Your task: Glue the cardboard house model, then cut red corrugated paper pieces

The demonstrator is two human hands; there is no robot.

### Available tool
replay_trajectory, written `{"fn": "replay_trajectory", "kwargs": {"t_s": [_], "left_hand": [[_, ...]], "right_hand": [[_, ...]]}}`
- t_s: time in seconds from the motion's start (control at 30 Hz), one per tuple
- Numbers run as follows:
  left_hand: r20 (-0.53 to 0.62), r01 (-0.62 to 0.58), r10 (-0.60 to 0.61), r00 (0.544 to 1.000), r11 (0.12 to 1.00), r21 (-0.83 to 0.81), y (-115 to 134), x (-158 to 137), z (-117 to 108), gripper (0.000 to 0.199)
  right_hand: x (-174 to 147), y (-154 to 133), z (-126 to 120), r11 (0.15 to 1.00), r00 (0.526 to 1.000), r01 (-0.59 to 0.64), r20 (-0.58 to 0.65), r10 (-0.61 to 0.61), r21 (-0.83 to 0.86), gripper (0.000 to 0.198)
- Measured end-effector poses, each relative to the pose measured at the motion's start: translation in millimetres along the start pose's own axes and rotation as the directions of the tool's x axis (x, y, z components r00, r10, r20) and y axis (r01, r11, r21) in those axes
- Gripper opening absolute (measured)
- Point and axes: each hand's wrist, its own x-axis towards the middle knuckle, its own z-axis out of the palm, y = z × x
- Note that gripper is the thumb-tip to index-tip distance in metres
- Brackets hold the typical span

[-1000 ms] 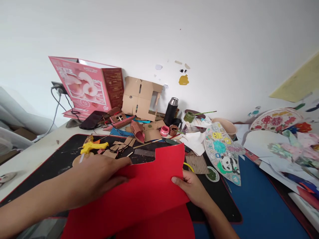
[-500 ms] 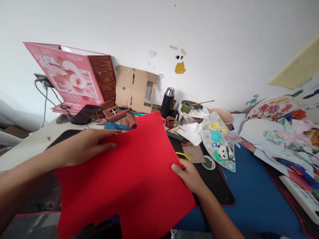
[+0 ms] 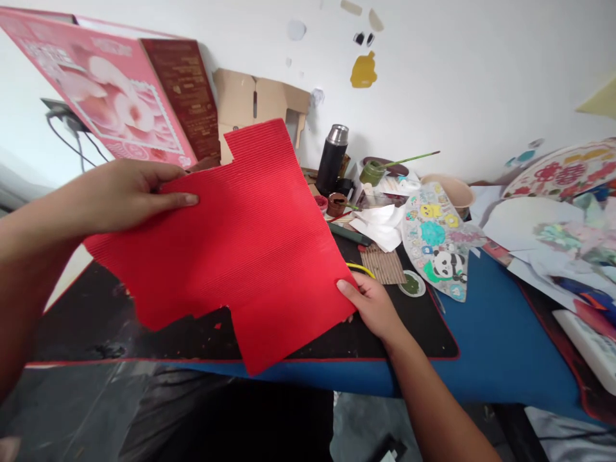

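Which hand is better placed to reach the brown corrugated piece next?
Probably the right hand: it pinches the red sheet near the brown corrugated piece; the left hand holds the sheet's opposite side, farther away.

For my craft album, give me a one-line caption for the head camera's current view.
Left hand and right hand hold a ridged red sheet, its outline notched, above a black mat.

The red double-happiness character 囍 (image 3: 571, 169) stands on the rounded pale piece (image 3: 561, 170) at the right; on the pink box (image 3: 113, 96), the front lettering (image 3: 48, 54) and the small print (image 3: 180, 96) of its dark red side are too blurred to read
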Motion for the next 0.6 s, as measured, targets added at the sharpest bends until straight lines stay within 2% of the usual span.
{"fn": "replay_trajectory", "kwargs": {"t_s": [0.1,0.23,0.37,0.6], "left_hand": [[-0.002,0.020,-0.020,1.000,0.999,0.028,2,2,-4,0.076],[-0.022,0.033,-0.032,0.999,0.999,0.019,0,3,-2,0.071],[-0.001,0.035,-0.035,0.999,0.997,-0.068,-3,3,4,0.072],[0.111,0.083,-0.054,0.992,0.956,-0.280,-12,4,8,0.066]], "right_hand": [[-1,-1,1,0.999,1.000,0.013,0.011,-0.013,0.035,0.051],[-2,-2,2,0.996,0.999,0.030,-0.031,-0.028,0.089,0.049],[-2,-2,2,0.992,0.998,0.038,-0.045,-0.033,0.121,0.046],[-2,1,4,0.987,0.997,0.043,-0.065,-0.034,0.158,0.049]]}}
